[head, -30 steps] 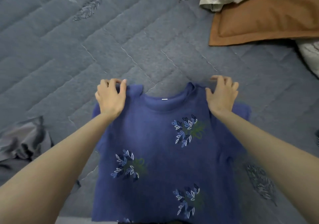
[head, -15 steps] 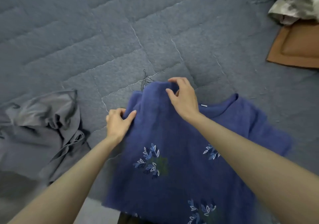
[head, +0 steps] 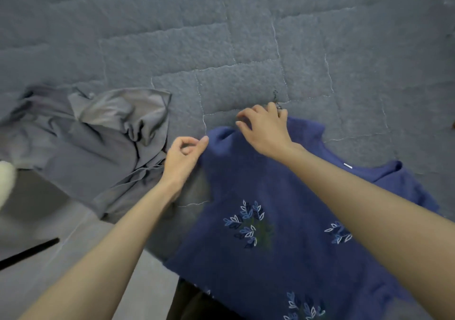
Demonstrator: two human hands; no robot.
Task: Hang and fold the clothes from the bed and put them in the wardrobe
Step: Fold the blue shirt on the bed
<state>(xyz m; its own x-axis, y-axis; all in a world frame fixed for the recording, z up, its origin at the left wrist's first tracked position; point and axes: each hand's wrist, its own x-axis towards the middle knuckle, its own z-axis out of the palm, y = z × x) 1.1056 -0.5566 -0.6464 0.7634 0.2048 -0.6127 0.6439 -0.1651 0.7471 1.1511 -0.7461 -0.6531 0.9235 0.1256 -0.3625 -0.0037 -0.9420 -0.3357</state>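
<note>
Item 1: blue top (head: 283, 196), knitted, with leaf embroidery. I log it lying front-up on the bed (head: 172, 36), on grey quilted bedding, its hem hanging over the near edge. The neckline with its white tag sits to the right, and the left shoulder is bunched up.

Item 2: right hand (head: 266, 130), reaching across onto that bunched shoulder. Its fingers (head: 246, 116) are curled round the far edge of the fabric.

Item 3: left hand (head: 183, 157), just beside the top's left edge. Its fingers (head: 189, 140) are curled into a loop and the thumb tip touches the blue edge. I cannot tell whether any fabric is pinched.

Item 4: grey garment (head: 98, 135), crumpled on the bed just left of the left hand, apart from the blue top.

Item 5: black strip (head: 27, 252) on the floor, lower left.
</note>
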